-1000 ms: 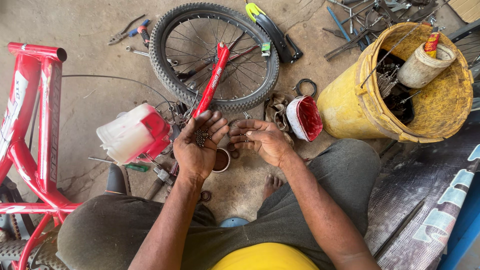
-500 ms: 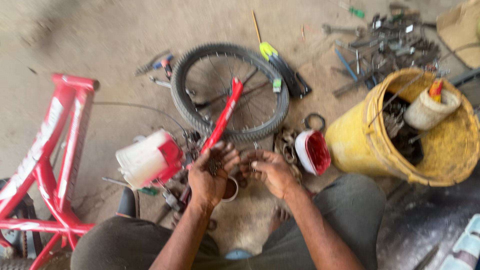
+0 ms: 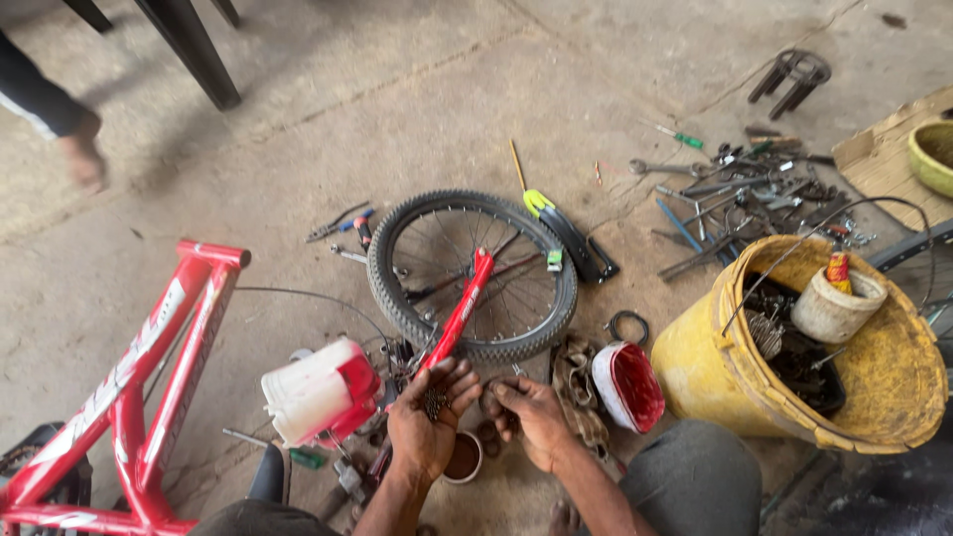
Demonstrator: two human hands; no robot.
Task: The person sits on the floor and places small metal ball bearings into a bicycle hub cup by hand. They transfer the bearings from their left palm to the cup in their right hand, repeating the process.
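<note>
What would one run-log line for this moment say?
left hand: cupping small dark parts | right hand: picking beside it | red fork: across wheel | yellow bucket: right

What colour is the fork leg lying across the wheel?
Red, a painted metal fork leg over the black spoked wheel, seen clearly in the head view.

Bare, stained concrete floor, daylit; dark furniture legs at far-left edge, w/ cracks running across.

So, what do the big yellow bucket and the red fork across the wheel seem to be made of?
The yellow bucket looks like plastic: a matte, grimy wall and a bent, worn rim with a thin wire handle. The red fork looks like painted metal, probably steel: glossy red paint on a straight tube, lying over the wheel.
</note>
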